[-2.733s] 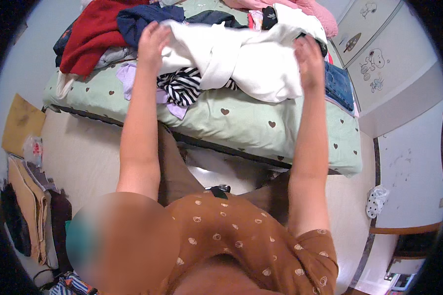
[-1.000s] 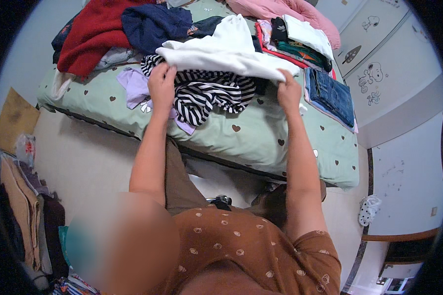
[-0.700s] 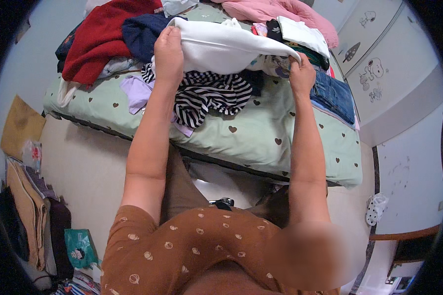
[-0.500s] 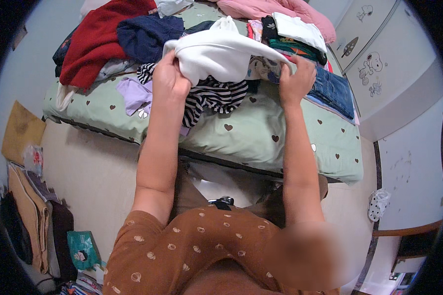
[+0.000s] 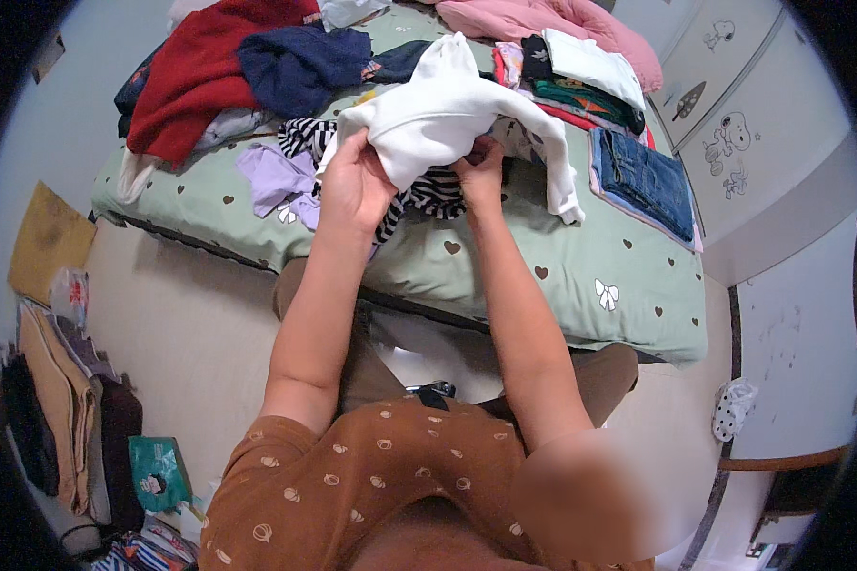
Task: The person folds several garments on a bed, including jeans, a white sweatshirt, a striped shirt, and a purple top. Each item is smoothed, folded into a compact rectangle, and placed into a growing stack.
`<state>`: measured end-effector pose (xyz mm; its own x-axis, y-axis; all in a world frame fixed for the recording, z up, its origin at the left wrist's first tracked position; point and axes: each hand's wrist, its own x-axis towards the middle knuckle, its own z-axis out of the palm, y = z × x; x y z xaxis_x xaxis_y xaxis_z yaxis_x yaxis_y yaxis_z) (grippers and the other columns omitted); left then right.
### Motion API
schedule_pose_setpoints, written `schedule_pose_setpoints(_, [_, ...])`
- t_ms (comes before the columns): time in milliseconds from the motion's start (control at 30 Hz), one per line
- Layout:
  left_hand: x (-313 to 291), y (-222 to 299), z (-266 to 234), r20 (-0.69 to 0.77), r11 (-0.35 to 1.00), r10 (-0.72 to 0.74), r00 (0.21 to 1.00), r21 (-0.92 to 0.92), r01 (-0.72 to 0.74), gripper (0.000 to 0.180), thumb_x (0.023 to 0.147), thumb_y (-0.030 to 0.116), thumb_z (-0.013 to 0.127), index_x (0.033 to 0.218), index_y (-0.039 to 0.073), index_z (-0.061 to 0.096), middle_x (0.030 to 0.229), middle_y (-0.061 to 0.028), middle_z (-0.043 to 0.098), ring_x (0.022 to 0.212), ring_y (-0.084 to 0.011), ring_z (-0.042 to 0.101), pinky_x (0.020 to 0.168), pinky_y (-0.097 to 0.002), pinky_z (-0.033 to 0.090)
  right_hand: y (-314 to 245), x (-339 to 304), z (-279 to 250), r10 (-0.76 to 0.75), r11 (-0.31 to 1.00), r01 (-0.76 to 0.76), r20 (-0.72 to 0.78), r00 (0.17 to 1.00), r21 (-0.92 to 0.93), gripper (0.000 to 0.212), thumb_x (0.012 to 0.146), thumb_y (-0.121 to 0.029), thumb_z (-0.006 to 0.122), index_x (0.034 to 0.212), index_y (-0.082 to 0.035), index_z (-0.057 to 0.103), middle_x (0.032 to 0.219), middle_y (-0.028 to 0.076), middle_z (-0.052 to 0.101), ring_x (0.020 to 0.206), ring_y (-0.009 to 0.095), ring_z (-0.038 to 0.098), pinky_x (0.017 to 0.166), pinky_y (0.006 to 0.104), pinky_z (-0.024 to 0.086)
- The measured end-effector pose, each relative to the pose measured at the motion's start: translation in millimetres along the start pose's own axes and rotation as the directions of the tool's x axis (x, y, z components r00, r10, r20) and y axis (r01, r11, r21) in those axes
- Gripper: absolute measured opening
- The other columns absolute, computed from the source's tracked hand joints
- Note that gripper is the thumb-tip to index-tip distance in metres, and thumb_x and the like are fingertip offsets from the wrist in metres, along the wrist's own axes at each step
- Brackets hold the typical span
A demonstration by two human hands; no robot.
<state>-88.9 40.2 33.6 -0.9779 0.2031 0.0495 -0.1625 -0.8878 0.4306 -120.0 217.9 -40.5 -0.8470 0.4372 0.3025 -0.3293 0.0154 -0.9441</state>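
I hold a white long-sleeved top (image 5: 438, 114) up over the bed (image 5: 524, 295). My left hand (image 5: 357, 186) is closed on its near left edge. At the lower edge, right of the middle, my right hand (image 5: 481, 169) grips the cloth, its fingertips partly hidden by the fabric. One sleeve hangs down to the right, its cuff against the bedding. Beneath the top, a black-and-white striped garment (image 5: 438, 195) lies crumpled and partly covered. A lavender garment (image 5: 281, 181) rests just left of my left hand.
Red (image 5: 186, 90) and navy (image 5: 305, 71) garments are heaped at the bed's far left. Folded clothes (image 5: 595, 71) are stacked at the far right, with folded jeans (image 5: 647, 181) nearer. A pink quilt (image 5: 552, 29) lies behind. White cabinets (image 5: 733, 114) flank the right side.
My right hand has let go of the outstretched sleeve and moved left and down to the top's lower edge. The sleeve now hangs loose on the right.
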Motion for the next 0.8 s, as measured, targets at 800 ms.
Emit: schedule_pose_setpoints(800, [-1,-31,-85,0.594,-0.286,0.244,0.767,0.799,-0.528,0.068,0.084,0.022,0.065,0.141,-0.004,0.04,0.143,-0.0285,0.043,0.135,-0.046,0.039,0.114,-0.0476,0.03,-133,-72,-146,0.162,0.933,-0.284,0.45,0.878,0.219,0.024,0.077,-0.01,0.068,0.096,-0.009,0.054,0.097,0.002,0.063,0.088,0.01,0.059,0.084,0.0248,0.047])
